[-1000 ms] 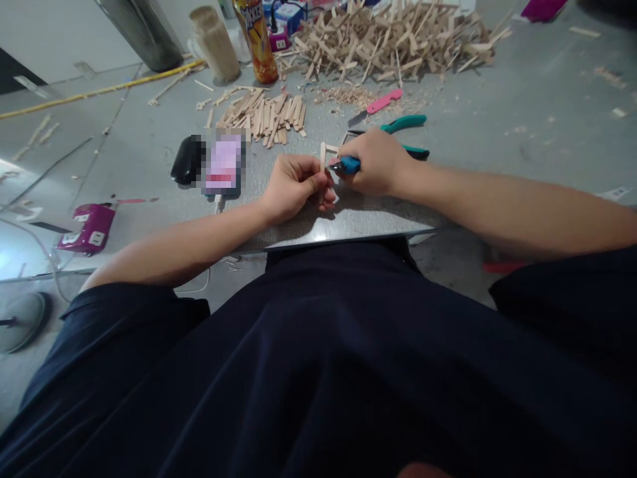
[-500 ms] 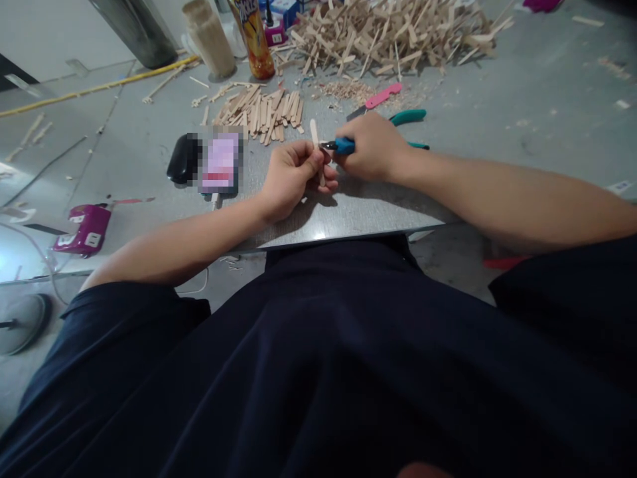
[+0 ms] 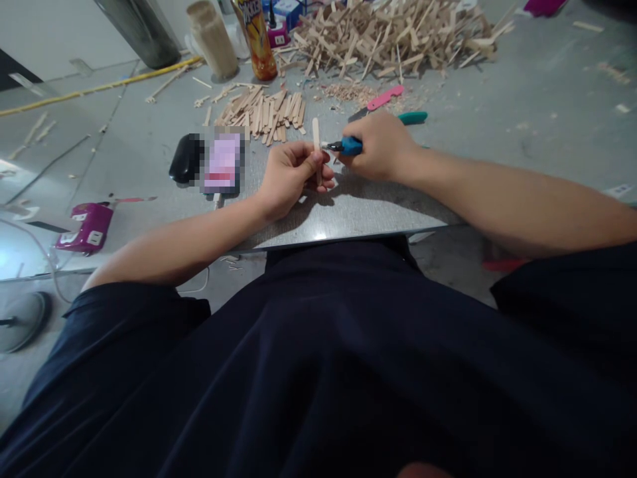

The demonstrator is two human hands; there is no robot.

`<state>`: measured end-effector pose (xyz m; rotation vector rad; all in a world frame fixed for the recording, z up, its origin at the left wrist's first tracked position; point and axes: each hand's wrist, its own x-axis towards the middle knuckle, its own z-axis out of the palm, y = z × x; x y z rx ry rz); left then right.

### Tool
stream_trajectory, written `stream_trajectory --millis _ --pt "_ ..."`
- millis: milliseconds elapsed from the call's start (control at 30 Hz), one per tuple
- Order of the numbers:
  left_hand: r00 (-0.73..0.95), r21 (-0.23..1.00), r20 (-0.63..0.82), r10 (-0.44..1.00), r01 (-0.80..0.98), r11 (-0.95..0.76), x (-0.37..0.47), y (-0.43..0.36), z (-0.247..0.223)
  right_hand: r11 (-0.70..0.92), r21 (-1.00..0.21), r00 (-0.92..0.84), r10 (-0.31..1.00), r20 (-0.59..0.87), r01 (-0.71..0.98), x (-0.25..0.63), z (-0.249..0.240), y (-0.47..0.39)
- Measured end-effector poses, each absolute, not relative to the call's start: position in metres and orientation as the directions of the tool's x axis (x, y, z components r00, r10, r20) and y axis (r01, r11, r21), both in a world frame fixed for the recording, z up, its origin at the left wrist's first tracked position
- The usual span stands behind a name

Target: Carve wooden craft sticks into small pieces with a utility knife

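Observation:
My left hand [image 3: 293, 174] pinches a pale wooden craft stick [image 3: 316, 133] between thumb and fingers, its rounded end pointing up and away from me. My right hand [image 3: 381, 147] is closed around a blue-handled tool [image 3: 352, 145] with a dark metal front end, its exact kind hard to make out. The tool's tip points left, close beside the stick's right edge. Just past the right hand lies a teal-handled tool [image 3: 413, 118], mostly hidden by that hand. A pink-handled blade [image 3: 385, 97] rests beyond it.
Flat sticks [image 3: 263, 113] lie in a pile beyond my left hand, with a larger heap of sticks [image 3: 398, 33] behind. Wood shavings [image 3: 348, 91] lie between. Left are a blurred phone [image 3: 223, 162], a black case [image 3: 186, 159] and a purple socket block [image 3: 92, 227]. Bottles [image 3: 259, 46] stand behind.
My right hand and the blue-handled tool have shifted slightly right, away from the stick, covering more of the teal-handled tool. The stick stands a little more upright in my left hand.

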<state>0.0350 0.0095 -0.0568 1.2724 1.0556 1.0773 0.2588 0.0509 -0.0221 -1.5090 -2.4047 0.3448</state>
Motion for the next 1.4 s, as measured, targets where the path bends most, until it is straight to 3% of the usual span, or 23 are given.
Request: stream_trajectory --millis 267,500,733,1133,1400 --pt "0.213 0.999 0.008 0.977 -0.043 0.001 0.0332 0.0097 -0.0582 0.415 -0.414 -0.414 0.905 0.096 0.811 0.2565 -0.02 0.0481" --pt "0.195 0.998 -0.031 0.98 -0.044 0.041 0.0342 0.0089 -0.0552 0.438 -0.375 -0.442 0.893 0.081 0.817 0.2578 -0.017 0.0463" --pt "0.229 0.997 -0.05 0.972 -0.038 0.06 0.0324 0.0105 -0.0568 0.522 -0.26 -0.494 0.853 0.169 0.813 0.2581 -0.0205 0.047" --pt "0.252 0.998 -0.016 0.968 -0.06 0.032 0.0299 0.0139 -0.06 0.442 -0.385 -0.443 0.892 0.092 0.81 0.2591 -0.0226 0.0471" --pt "0.212 0.998 -0.02 0.977 -0.046 0.031 0.0308 0.0129 -0.0604 0.496 -0.303 -0.485 0.867 0.116 0.814 0.2593 -0.0183 0.0443"
